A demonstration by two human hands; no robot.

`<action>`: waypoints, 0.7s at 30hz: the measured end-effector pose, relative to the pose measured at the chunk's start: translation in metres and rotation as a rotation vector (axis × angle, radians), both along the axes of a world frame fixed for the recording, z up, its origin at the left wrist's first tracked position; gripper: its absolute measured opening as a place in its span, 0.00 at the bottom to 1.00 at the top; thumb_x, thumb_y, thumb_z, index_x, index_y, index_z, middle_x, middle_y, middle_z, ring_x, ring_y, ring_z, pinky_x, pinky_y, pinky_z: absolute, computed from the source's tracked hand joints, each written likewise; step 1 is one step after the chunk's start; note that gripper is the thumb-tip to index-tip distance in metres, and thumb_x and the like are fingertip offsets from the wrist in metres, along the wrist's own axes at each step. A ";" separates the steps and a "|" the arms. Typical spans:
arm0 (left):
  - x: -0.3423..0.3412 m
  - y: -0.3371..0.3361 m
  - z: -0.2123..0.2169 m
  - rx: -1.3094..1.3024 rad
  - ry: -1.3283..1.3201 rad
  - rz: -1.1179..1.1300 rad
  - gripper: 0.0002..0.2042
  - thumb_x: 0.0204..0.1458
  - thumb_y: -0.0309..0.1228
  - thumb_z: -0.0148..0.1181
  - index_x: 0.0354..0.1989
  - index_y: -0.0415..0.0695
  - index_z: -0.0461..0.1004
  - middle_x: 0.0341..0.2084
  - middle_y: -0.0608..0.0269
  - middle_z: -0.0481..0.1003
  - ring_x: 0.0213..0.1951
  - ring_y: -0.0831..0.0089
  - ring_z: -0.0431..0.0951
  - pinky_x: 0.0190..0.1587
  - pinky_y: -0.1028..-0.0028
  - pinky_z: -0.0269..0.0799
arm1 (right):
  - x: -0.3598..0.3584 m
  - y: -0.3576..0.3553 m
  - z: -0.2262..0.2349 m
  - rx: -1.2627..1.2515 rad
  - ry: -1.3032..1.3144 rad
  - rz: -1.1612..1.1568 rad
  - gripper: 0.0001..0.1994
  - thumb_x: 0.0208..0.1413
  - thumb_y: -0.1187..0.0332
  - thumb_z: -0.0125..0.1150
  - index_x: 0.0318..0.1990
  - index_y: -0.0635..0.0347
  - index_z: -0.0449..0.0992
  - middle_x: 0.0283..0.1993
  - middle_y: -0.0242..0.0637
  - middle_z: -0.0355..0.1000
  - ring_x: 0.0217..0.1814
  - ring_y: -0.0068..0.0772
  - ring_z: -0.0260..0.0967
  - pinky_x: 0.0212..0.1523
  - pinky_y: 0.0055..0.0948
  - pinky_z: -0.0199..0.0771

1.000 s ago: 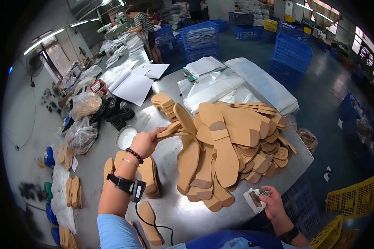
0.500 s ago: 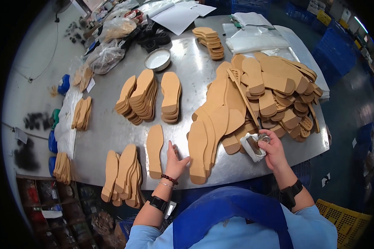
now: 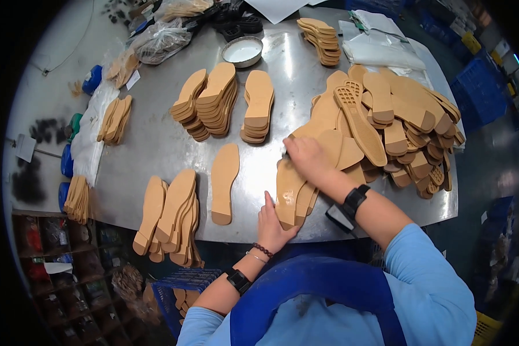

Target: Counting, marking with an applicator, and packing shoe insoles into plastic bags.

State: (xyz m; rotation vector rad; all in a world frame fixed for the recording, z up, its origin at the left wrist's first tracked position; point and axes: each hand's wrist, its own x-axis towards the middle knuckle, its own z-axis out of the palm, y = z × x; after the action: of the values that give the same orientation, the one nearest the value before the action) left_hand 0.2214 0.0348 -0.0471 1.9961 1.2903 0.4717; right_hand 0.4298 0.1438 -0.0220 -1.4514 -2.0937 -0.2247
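A tan shoe sole (image 3: pixel 287 193) lies at the front of a fanned row, with a wet-looking shine across its middle. My left hand (image 3: pixel 274 226) is at its heel end, index finger stretched along the near left side and thumb spread under the heel. Over the toe end, my right hand (image 3: pixel 310 158) is closed. A small dark edge shows beneath its fingers; the rest of what it holds is hidden. A single flat sole (image 3: pixel 225 183) lies to the left. Just right of my right hand, a textured sole (image 3: pixel 360 124) rests with its grid pattern facing up.
A large heap of soles (image 3: pixel 409 121) covers the right side of the metal table (image 3: pixel 150 109). Several stacked soles (image 3: pixel 216 101) stand farther left, and more (image 3: pixel 176 207) lie near the front edge. A bowl of white liquid (image 3: pixel 242 52) sits at the back.
My right hand has moved left onto the front sole; its white cloth no longer shows. My left hand has come against that sole's heel. The textured sole, earlier on edge, now lies flat.
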 end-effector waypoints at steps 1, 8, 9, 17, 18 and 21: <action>-0.001 0.002 0.001 -0.012 -0.020 -0.002 0.63 0.34 0.36 0.77 0.69 0.29 0.30 0.48 0.42 0.64 0.50 0.50 0.64 0.56 0.58 0.59 | 0.005 0.011 0.003 -0.008 -0.005 -0.001 0.15 0.46 0.70 0.57 0.43 0.58 0.70 0.29 0.35 0.66 0.35 0.37 0.68 0.35 0.34 0.68; -0.009 0.009 -0.004 -0.084 -0.126 0.021 0.65 0.31 0.35 0.78 0.69 0.28 0.29 0.45 0.45 0.65 0.48 0.52 0.64 0.56 0.58 0.60 | -0.057 -0.065 -0.019 -0.154 -0.073 0.198 0.13 0.47 0.71 0.56 0.42 0.60 0.71 0.28 0.36 0.68 0.33 0.38 0.68 0.35 0.34 0.69; -0.012 0.011 -0.006 -0.145 -0.199 0.031 0.65 0.31 0.34 0.78 0.69 0.28 0.29 0.44 0.47 0.65 0.47 0.53 0.64 0.55 0.59 0.61 | -0.054 -0.060 -0.020 -0.152 -0.079 0.193 0.13 0.47 0.71 0.56 0.42 0.60 0.71 0.28 0.36 0.68 0.33 0.38 0.68 0.35 0.34 0.69; -0.080 0.037 0.029 0.109 -0.223 0.071 0.55 0.38 0.30 0.70 0.70 0.31 0.34 0.51 0.44 0.63 0.53 0.50 0.62 0.60 0.57 0.57 | 0.027 0.004 0.040 -0.090 0.290 -0.296 0.21 0.47 0.72 0.65 0.49 0.64 0.68 0.36 0.49 0.72 0.41 0.53 0.69 0.43 0.44 0.69; -0.097 0.040 0.035 0.208 -0.008 0.084 0.53 0.38 0.29 0.69 0.69 0.30 0.38 0.52 0.43 0.63 0.54 0.48 0.62 0.61 0.57 0.55 | 0.028 -0.003 0.050 -0.118 0.383 -0.271 0.22 0.47 0.73 0.66 0.50 0.64 0.67 0.38 0.51 0.72 0.42 0.55 0.69 0.44 0.46 0.69; -0.134 0.046 0.031 0.129 0.370 0.140 0.49 0.39 0.32 0.71 0.69 0.35 0.45 0.54 0.40 0.61 0.56 0.46 0.61 0.63 0.54 0.52 | -0.009 -0.059 0.032 -0.251 0.357 -0.064 0.23 0.47 0.73 0.66 0.52 0.63 0.68 0.39 0.49 0.72 0.45 0.53 0.70 0.45 0.42 0.71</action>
State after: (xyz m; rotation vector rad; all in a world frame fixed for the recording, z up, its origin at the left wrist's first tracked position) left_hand 0.0872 0.0809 -0.0163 2.1800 1.6699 0.2620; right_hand 0.4212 0.0849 0.0098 -1.5701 -1.8324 0.2652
